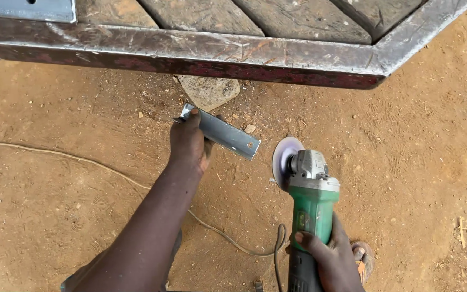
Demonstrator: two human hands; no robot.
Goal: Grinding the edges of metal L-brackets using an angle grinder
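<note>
Left hand (188,141): gripping one end of the metal strip (224,133), holding it just above the dirt ground (417,162).
Right hand (328,254): closing fully around the green grinder (310,189).
Disc (283,162): facing the strip's free end, near but apart.
Risk: the one-handed, unclamped strip is likely kicking or twisting on contact, bringing fingers toward the disc.
Cord (228,240): trailing under the grinder, risking a snag.

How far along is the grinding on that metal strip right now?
Done: nothing visibly ground yet. In hand: left hand grips the metal strip above the dirt; right hand holds the green angle grinder, its disc close to the strip's holed end, not touching. Left: the contact itself.
</note>
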